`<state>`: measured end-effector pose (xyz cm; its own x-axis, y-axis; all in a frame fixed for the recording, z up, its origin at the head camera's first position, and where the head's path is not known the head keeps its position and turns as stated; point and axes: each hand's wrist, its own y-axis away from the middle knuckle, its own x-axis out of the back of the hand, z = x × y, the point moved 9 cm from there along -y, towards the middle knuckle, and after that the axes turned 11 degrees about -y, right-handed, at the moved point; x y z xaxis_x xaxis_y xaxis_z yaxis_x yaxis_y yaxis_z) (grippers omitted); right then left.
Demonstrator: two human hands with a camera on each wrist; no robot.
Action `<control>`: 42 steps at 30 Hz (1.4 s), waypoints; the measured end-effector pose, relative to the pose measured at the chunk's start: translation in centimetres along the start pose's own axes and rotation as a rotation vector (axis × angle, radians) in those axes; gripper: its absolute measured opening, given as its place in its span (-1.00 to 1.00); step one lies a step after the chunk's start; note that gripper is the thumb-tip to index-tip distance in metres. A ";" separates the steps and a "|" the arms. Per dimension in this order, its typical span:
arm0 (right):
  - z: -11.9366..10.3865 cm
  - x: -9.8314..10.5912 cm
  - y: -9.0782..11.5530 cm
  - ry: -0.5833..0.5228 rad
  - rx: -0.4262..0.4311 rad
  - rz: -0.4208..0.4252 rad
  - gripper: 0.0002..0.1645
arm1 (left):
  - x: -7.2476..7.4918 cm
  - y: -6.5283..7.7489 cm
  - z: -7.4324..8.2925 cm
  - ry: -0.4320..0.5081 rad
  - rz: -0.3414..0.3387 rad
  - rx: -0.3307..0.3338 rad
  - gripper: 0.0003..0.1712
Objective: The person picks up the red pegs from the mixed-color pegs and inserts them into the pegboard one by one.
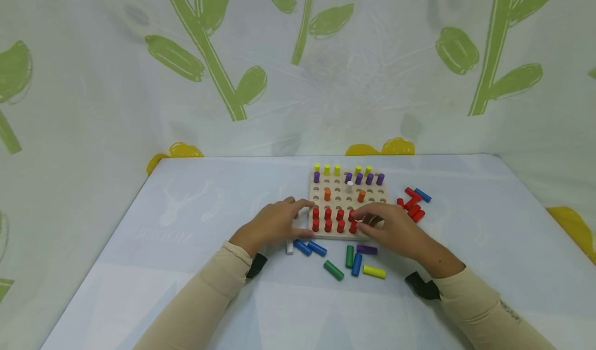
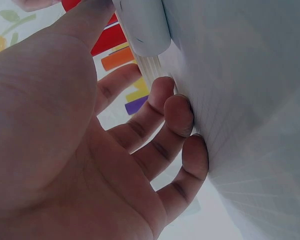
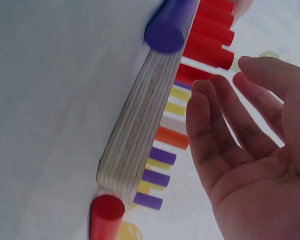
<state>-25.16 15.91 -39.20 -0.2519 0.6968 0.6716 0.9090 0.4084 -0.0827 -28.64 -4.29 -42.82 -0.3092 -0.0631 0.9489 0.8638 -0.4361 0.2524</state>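
Observation:
A wooden peg board (image 1: pixel 344 238) lies on the table, set with colored pegs. Two rows of red pegs (image 1: pixel 328 226) stand along its near side. My left hand (image 1: pixel 274 223) is at the board's left edge, thumb by the near corner and index finger farther up. In the left wrist view its other fingers (image 2: pixel 179 115) rest near the tabletop, loosely bent. My right hand (image 1: pixel 396 230) hovers at the right end of the red rows, fingertips beside the last pegs. The right wrist view shows a gap between its thumb and fingers (image 3: pixel 202 115), with nothing held there.
Purple pegs (image 1: pixel 370 179), yellow pegs (image 1: pixel 327 170), orange pegs (image 1: pixel 361 196) and a white peg (image 1: pixel 349 186) stand farther back. Loose blue (image 1: pixel 356 264), green (image 1: pixel 333 270), yellow (image 1: pixel 374 272) and purple pegs (image 1: pixel 367 249) lie in front; loose red pegs (image 1: pixel 412 203) lie right.

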 end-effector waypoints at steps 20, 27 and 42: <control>0.6 4.7 0.2 0.122 0.114 0.203 -0.73 | -0.2 -0.1 -0.1 0.020 -0.013 0.009 -0.09; 1.8 5.7 0.1 0.154 0.047 0.232 -0.71 | -0.3 -0.1 -0.1 0.022 -0.010 0.011 -0.09; 5.0 7.5 0.1 0.128 -0.091 0.224 -0.67 | -0.3 -0.2 -0.3 0.019 -0.009 -0.003 -0.08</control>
<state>-28.64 24.10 -37.87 -0.0026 0.6815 0.7318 0.9648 0.1940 -0.1773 -28.86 -4.40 -43.23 -0.3247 -0.0765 0.9427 0.8598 -0.4391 0.2606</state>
